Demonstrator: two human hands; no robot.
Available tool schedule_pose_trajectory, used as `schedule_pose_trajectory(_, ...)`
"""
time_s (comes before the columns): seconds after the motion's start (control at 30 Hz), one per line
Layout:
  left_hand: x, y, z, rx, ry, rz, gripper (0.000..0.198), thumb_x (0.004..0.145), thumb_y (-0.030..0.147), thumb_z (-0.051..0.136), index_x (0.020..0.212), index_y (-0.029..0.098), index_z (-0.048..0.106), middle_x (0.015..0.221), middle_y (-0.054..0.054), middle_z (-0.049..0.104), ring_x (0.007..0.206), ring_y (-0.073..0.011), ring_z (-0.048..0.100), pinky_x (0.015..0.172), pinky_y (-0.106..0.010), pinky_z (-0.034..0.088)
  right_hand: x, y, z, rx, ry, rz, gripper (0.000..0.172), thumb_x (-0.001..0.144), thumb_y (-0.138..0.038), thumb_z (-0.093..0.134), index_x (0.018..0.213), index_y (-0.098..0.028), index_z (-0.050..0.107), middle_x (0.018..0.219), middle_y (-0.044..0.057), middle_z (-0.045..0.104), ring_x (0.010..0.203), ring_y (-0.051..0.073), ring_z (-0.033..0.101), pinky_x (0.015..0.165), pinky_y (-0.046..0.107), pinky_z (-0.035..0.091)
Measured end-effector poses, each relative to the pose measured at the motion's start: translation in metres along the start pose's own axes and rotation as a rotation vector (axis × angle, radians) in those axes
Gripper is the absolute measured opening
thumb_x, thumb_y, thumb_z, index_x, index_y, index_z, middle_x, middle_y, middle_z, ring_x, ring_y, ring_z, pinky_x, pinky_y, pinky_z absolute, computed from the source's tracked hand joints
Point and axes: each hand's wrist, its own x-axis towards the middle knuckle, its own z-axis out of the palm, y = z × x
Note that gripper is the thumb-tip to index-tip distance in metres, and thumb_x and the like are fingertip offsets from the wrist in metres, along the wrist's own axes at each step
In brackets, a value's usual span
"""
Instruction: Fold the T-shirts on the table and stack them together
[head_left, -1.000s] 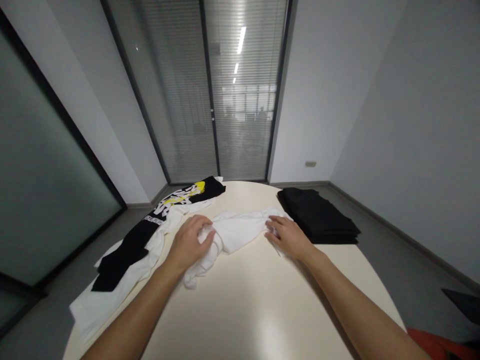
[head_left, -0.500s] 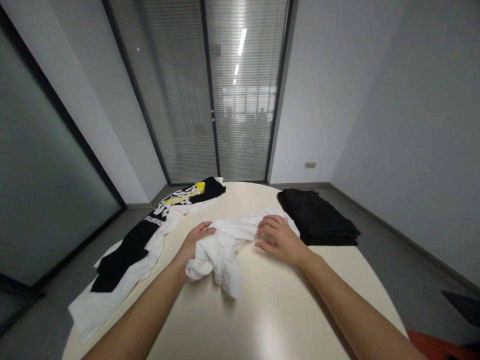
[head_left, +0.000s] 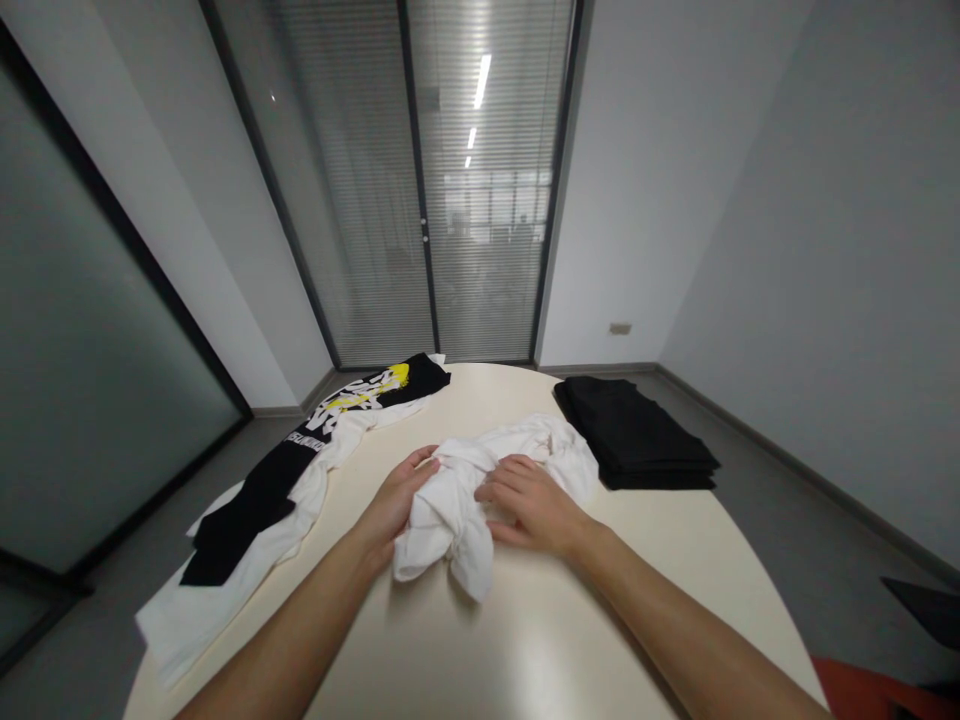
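Observation:
A crumpled white garment (head_left: 450, 535), bunched up, lies between my hands, with its near end hanging in loose folds and the rest trailing back to the right. My left hand (head_left: 397, 500) grips its left side, fingertips over the upper edge and thumb partly hidden by the cloth. Against the bundle's right side is my right hand (head_left: 529, 505). Its fingers are loosely bent and touch the fabric, while the thumb stands apart below them.
On the round cream table (head_left: 600, 610), a stack of folded black clothes (head_left: 637, 435) sits at right. Along the left edge lie a black printed garment (head_left: 277, 470) and white clothing (head_left: 202, 610) beneath it. Something red (head_left: 862, 690) shows at lower right, beyond the table.
My right hand has moved left and slightly nearer along the white garment. The bundle's near end has shifted a little right and is more gathered; my left hand moved slightly right with it.

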Motion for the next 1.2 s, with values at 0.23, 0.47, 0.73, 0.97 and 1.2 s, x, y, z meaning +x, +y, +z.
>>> schedule_pose_trajectory(0.23,-0.006,0.023,-0.002,-0.127,0.013,0.009,0.058,0.072,0.031,0.076,0.125,0.020,0.056,0.116,-0.012,0.071,0.096,-0.0253,0.072,0.084,-0.038,0.058,-0.014,0.017,-0.013,0.266,0.282,0.295,0.027,0.083,-0.027,0.061,0.110,-0.023,0.059,0.109,0.008,0.070,0.100,0.025,0.065,0.088,0.038,0.049)
schedule_pose_trajectory(0.47,0.016,0.013,-0.031,0.226,0.361,0.255,0.030,0.072,0.030,0.072,0.098,0.019,0.063,0.121,-0.011,0.069,0.118,-0.0244,0.062,0.104,-0.040,0.046,-0.019,0.042,-0.031,0.485,0.683,0.734,0.033,0.072,-0.037,0.065,0.100,-0.023,0.058,0.091,0.005,0.070,0.084,0.022,0.065,0.072,0.030,0.051)
schedule_pose_trajectory(0.73,-0.003,0.015,-0.022,0.969,0.305,0.558,0.015,0.090,0.030,0.054,0.099,0.022,0.063,0.096,-0.005,0.068,0.086,-0.0213,0.063,0.086,-0.036,0.048,-0.023,0.062,-0.017,0.694,0.721,1.000,0.033,0.068,-0.035,0.068,0.098,-0.022,0.061,0.074,0.001,0.068,0.053,0.014,0.056,0.048,0.025,0.044)
schedule_pose_trajectory(0.97,-0.019,0.005,-0.005,1.307,-0.092,0.547,0.060,0.084,0.038,0.069,0.138,0.019,0.051,0.138,-0.014,0.061,0.127,-0.0332,0.055,0.115,-0.049,0.030,-0.024,0.063,-0.021,0.876,0.651,0.975,0.040,0.069,-0.038,0.077,0.104,-0.020,0.071,0.099,0.007,0.074,0.083,0.021,0.069,0.069,0.030,0.055)
schedule_pose_trajectory(1.2,-0.012,0.012,-0.018,1.267,0.010,0.570,0.028,0.080,0.008,0.053,0.102,0.022,0.063,0.126,-0.009,0.065,0.119,-0.0263,0.059,0.103,-0.039,0.042,-0.029,0.069,-0.014,0.618,0.532,0.937,0.048,0.070,-0.058,0.079,0.090,-0.015,0.071,0.073,0.003,0.067,0.060,0.013,0.056,0.056,0.026,0.045)
